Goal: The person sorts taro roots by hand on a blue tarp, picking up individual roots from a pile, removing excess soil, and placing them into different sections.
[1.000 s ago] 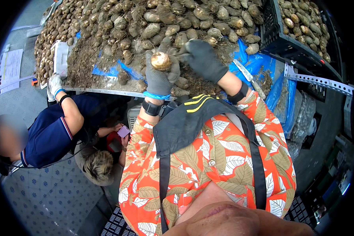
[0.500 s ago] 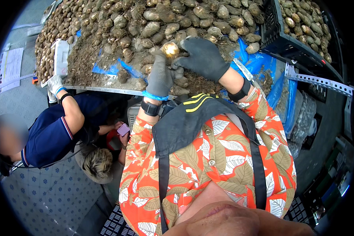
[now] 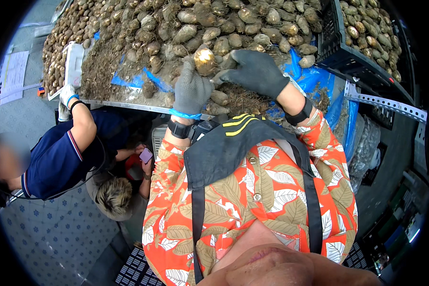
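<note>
A person's two gloved hands work close together over a dirt-strewn table [image 3: 169,62]. The left hand [image 3: 191,90], in a grey glove, grips a tuber [image 3: 204,62] upright at its fingertips, with the pale, bare top facing up. The right hand [image 3: 257,74], in a darker glove, is just beside it, thumb and fingers reaching toward the tuber; I cannot tell whether they pinch anything. Directly below the hands, toward the person's body, lie loose roots [image 3: 245,101] and a few more tubers [image 3: 219,97]. Beyond the hands spreads a heap [image 3: 243,26] of brown, hairy tubers. To the right of the right hand is a crumpled blue sheet [image 3: 314,80], and farther right and beyond, a black crate [image 3: 355,57] full of tubers. Well to the left of the left hand, a co-worker's white-gloved hand [image 3: 67,94] is at the near end of a white box [image 3: 74,64]. Nearer, another person holds a purple object [image 3: 146,155].
</note>
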The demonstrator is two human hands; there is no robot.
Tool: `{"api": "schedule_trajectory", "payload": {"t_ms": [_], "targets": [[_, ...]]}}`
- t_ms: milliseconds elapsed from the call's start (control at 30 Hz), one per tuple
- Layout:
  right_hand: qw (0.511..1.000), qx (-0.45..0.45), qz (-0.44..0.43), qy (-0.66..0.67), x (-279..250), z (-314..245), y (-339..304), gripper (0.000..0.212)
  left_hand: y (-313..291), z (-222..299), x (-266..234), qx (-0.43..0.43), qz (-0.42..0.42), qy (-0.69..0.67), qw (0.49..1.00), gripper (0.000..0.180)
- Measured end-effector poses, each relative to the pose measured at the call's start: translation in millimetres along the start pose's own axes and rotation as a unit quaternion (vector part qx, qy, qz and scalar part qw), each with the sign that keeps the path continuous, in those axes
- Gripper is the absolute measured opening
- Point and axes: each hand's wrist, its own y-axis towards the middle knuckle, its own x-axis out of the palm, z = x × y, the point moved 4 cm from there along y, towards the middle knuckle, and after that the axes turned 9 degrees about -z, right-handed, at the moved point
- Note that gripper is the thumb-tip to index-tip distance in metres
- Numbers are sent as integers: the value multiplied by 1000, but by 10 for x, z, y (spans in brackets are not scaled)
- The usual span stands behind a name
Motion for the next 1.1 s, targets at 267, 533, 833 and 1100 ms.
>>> {"api": "schedule_trajectory", "payload": {"t_ms": [267, 533, 833, 1100], "targets": [[961, -259, -98, -2, 313, -304, -100, 23, 39, -106, -46, -38, -85, 867, 489, 45], [996, 3, -2, -93, 46, -172, 36, 38, 9, -13, 34, -56, -61, 878, 471, 57], [983, -168, -40, -57, 51, -176, -118, 26, 34, -57, 41, -58, -76, 803, 588, 52], [988, -47, 12, -145, -9, -77, 117, 36, 72, -111, 11, -42, -58, 926, 372, 51]]}}
